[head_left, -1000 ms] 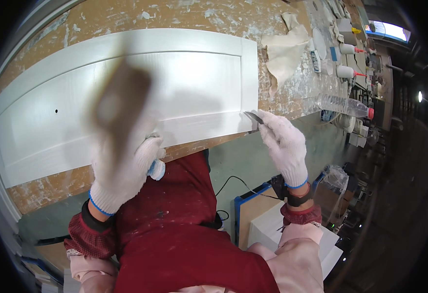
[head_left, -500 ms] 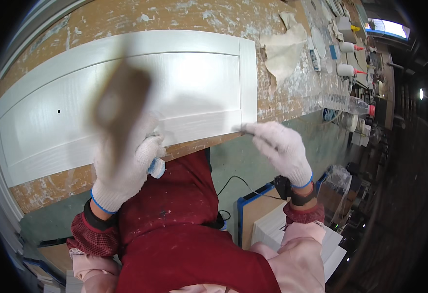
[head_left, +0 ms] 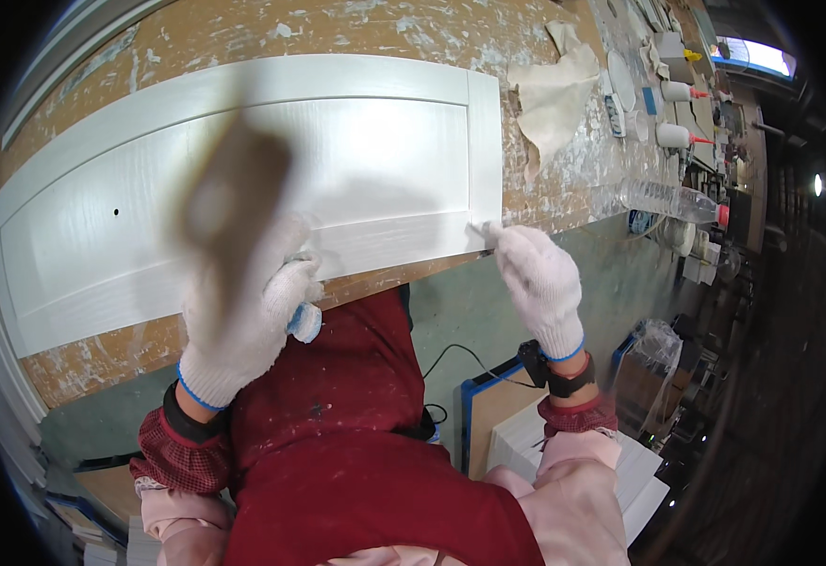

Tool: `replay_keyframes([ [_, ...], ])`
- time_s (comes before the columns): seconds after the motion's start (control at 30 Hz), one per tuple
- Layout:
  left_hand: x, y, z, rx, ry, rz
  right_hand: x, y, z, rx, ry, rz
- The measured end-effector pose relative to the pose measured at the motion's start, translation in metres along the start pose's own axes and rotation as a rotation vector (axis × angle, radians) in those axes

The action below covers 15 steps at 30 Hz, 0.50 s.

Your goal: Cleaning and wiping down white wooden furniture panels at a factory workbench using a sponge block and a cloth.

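A white framed panel, like a cabinet door (head_left: pixel 375 141), lies flat on the workbench in front of me. My left hand (head_left: pixel 243 330), in a white knitted glove, is closed at the panel's near edge. A small blue-and-white thing (head_left: pixel 305 323) sticks out from its fingers; its kind cannot be made out. My right hand (head_left: pixel 540 283), gloved likewise, has its fingers pinched together at the panel's near right corner. A small greyish tip (head_left: pixel 480 230) shows at those fingers, on the frame's corner. A blurred brown shape close to the camera hides part of my left hand and the panel.
The paint-spotted workbench (head_left: pixel 413 38) carries a beige cloth scrap (head_left: pixel 550 94) right of the panel. Farther right are a clear plastic bottle (head_left: pixel 668 200), white bottles with red nozzles (head_left: pixel 674 136) and other small containers. Below, a blue-edged board (head_left: pixel 488 406) and stacked white panels (head_left: pixel 517 443) stand.
My right hand has shifted slightly right and turned more upright, its fingertips still at the panel's corner. The left hand stays nearly in place. The view has shifted slightly.
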<state>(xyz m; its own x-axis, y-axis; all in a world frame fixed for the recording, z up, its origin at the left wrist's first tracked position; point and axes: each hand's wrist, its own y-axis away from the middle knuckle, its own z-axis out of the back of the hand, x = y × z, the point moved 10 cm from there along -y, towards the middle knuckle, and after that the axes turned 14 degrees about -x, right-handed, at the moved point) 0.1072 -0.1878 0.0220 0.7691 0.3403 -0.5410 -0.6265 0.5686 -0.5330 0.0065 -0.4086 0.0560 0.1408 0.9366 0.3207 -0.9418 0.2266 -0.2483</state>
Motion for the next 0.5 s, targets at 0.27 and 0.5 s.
replay_keyframes([
  [0.27, 0.000, 0.001, 0.003, -0.004, 0.009, 0.016, -0.040, 0.012, 0.018, -0.083, -0.189, -0.264],
  [0.5, -0.015, -0.010, 0.014, -0.002, 0.388, 0.109, -0.093, -0.023, 0.026, -0.440, 0.129, -0.219],
])
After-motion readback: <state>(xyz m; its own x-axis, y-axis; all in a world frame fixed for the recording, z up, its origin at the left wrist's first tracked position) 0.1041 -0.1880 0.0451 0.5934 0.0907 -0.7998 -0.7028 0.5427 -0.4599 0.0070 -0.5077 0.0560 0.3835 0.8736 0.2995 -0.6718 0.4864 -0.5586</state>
